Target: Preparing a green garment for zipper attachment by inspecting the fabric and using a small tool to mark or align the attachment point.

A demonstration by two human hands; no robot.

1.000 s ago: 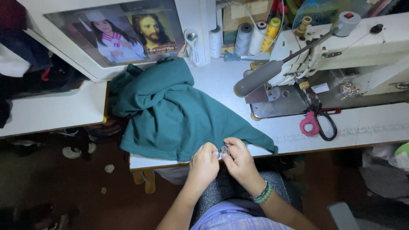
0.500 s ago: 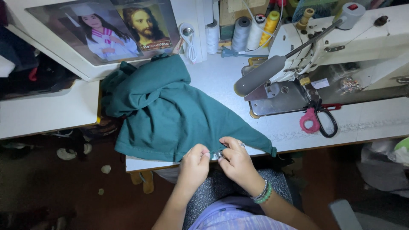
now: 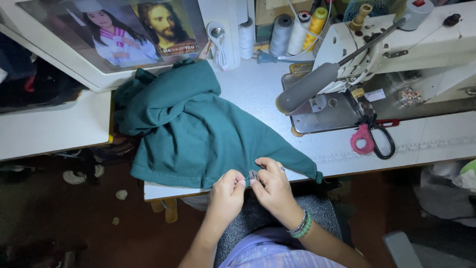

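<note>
Head view — both hands [image 3: 250,191] pinch green garment [image 3: 198,134] hem.

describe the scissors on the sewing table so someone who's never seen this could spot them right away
Start at the white sewing machine on the right of the white table. Just in front of its metal bed plate, near the table's front edge, lie the scissors, blades towards the machine. One handle loop is wrapped in pink and the other is black, unlike the thread cones standing at the back.

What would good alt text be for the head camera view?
Both hands, left hand and right hand, pinch a small pale tag at the edge of a green garment on a white sewing table, beside a sewing machine and scissors.
</note>
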